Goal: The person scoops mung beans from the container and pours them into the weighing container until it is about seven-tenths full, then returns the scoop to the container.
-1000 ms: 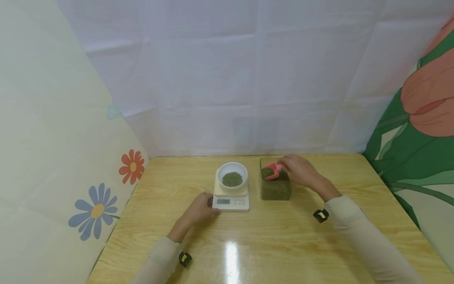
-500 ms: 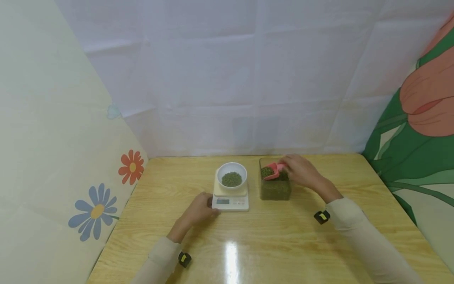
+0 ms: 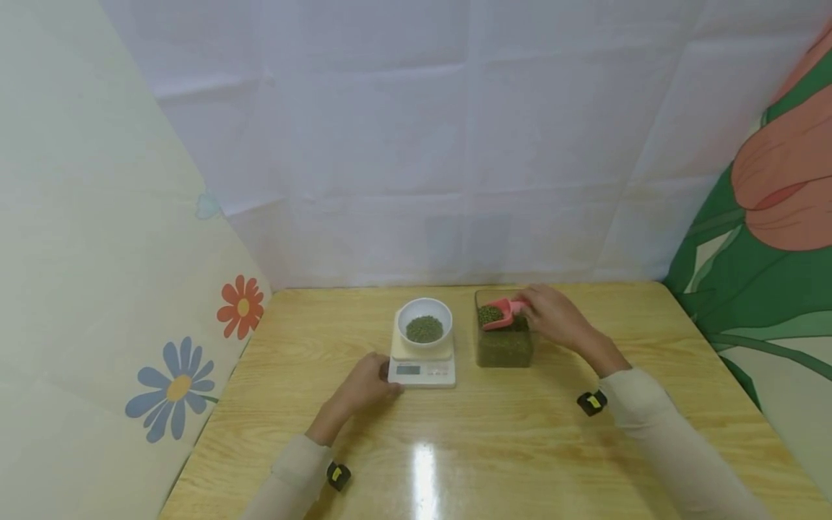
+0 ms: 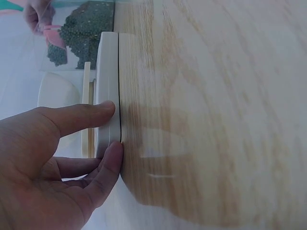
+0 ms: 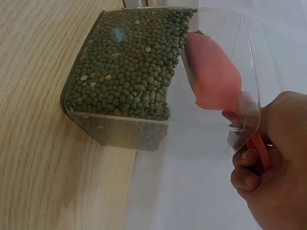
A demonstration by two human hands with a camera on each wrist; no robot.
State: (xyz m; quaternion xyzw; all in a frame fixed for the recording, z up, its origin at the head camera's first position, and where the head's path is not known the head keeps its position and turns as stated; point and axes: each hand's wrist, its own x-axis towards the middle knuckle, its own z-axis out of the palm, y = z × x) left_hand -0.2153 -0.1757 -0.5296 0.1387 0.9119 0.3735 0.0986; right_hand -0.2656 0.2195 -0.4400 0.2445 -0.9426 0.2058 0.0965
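Note:
My left hand (image 3: 365, 383) holds the front left corner of a white kitchen scale (image 3: 437, 373), thumb (image 4: 98, 115) on its front edge and fingertips at its side. On the scale's platform sits a white bowl (image 3: 416, 307) with green mung beans (image 3: 425, 329) in it. To the right stands a clear square container (image 5: 211, 120), partly filled with mung beans (image 5: 129, 67). Inside it, my right hand (image 3: 552, 315) grips the handle of a pink scoop (image 5: 213, 72), whose bowl carries beans above the bean surface. The scale's digits are too small to read.
Both things stand on a wood-grain table (image 3: 494, 440) near its back edge. A white cloth (image 3: 390, 144) hangs behind. Flower-patterned sheets flank the left and right sides.
The scoop with beans has shifted very slightly within the container, and its handle shows a little more. The left hand, the scale and the bowl stay put.

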